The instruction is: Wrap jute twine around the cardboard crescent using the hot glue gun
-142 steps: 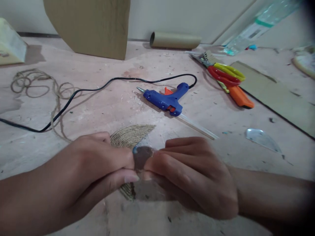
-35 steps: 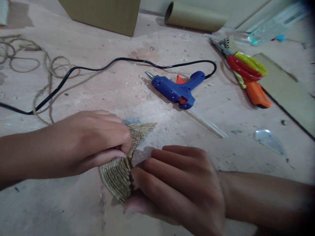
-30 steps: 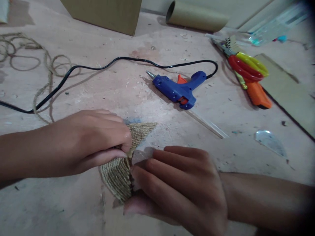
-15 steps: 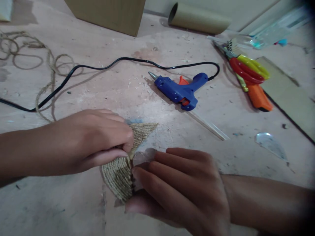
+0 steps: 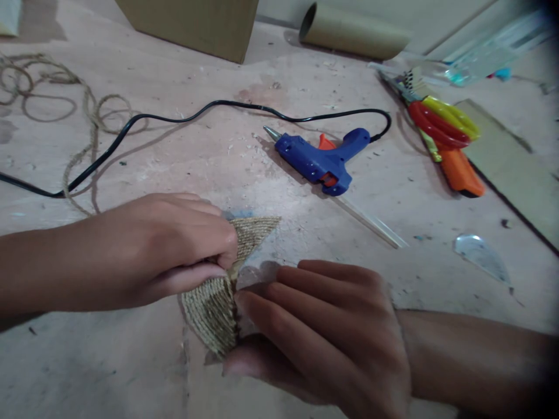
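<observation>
My left hand [image 5: 170,250] and right hand [image 5: 323,337] are still gripping one jute-wrapped piece [image 5: 212,314], unmoved; one glue gun [image 5: 318,160] is lying beyond.

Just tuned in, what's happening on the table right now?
A person's two hands hold a twine-covered piece low over the table. The left hand grips its upper part. The right hand clamps its edge between flat fingers and thumb. A blue glue gun lies beyond them, apart from both hands. Scissors lie at the far right, and loose twine lies at the far left.
</observation>
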A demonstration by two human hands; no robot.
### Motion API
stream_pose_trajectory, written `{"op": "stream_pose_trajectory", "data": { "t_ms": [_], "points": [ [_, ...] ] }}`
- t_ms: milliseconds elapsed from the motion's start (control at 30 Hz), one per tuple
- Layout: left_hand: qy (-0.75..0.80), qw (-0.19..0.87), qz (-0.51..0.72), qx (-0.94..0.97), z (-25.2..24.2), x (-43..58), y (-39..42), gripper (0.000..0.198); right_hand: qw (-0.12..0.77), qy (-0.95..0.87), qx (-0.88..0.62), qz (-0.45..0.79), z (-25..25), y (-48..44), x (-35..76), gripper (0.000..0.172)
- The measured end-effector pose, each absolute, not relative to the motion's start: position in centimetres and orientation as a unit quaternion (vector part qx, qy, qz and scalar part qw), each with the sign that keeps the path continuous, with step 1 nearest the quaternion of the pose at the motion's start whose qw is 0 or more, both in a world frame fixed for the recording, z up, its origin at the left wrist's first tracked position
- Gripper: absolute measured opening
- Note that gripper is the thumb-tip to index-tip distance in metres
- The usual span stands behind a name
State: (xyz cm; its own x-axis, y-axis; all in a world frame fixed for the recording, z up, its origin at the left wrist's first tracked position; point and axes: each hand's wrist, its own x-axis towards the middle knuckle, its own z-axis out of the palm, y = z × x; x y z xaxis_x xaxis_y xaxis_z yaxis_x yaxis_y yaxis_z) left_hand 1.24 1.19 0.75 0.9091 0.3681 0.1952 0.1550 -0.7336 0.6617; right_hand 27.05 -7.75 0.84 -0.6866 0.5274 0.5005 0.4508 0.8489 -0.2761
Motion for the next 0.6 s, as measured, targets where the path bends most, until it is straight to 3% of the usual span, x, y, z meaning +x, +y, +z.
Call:
{"op": "stream_pose_trajectory", "data": {
  "t_ms": [600],
  "points": [
    [0.141,0.334,0.162,0.918,0.53,1.24,1.09,0.029,0.286,-0.921,-0.263,0.029,0.59,-7.89,27.19,0.034]
  ]
}}
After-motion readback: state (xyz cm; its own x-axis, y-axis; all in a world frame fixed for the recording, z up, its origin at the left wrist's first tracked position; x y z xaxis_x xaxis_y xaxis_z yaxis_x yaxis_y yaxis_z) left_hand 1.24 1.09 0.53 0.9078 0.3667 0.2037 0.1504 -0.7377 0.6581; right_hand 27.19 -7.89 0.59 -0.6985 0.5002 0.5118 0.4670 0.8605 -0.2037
